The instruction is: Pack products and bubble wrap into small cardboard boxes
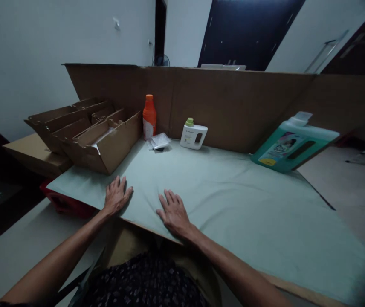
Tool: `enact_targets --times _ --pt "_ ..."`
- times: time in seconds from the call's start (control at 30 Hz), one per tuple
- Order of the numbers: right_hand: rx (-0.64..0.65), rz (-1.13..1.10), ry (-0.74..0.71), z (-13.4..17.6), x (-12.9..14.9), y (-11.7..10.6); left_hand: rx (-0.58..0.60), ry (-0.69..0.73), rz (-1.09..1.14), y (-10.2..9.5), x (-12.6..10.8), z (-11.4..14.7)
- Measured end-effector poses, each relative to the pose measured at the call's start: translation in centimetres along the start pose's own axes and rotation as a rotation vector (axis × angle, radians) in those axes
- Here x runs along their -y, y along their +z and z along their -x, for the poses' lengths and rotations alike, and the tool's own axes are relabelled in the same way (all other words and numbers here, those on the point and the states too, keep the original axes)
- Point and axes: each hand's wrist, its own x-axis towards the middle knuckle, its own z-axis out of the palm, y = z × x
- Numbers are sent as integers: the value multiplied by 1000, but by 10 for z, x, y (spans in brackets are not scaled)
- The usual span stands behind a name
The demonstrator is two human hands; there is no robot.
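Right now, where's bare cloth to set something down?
Free: wide stretch of cloth between right hand and green jug; also between that hand and white bottle. Crowded: back left, with cardboard box, orange bottle, plastic packet.

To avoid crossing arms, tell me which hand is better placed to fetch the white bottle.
Probably the right hand: it rests empty on the green cloth, nearer the white bottle. The left hand lies farther left, by the cardboard box.

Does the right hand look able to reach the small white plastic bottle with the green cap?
Probably yes: only pale green cloth lies between the right hand and that white bottle.
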Motion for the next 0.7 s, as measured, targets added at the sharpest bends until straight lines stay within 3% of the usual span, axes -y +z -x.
enact_targets --times 0.17,0.4,0.7 --pt "18 -175 -87 9 -6 7 26 32 -73 4 -8 4" --pt "37 -287 -164 12 -21 25 70 12 -217 28 0 2" --pt "81 -264 -139 5 -25 30 83 -34 -188 14 -15 1"
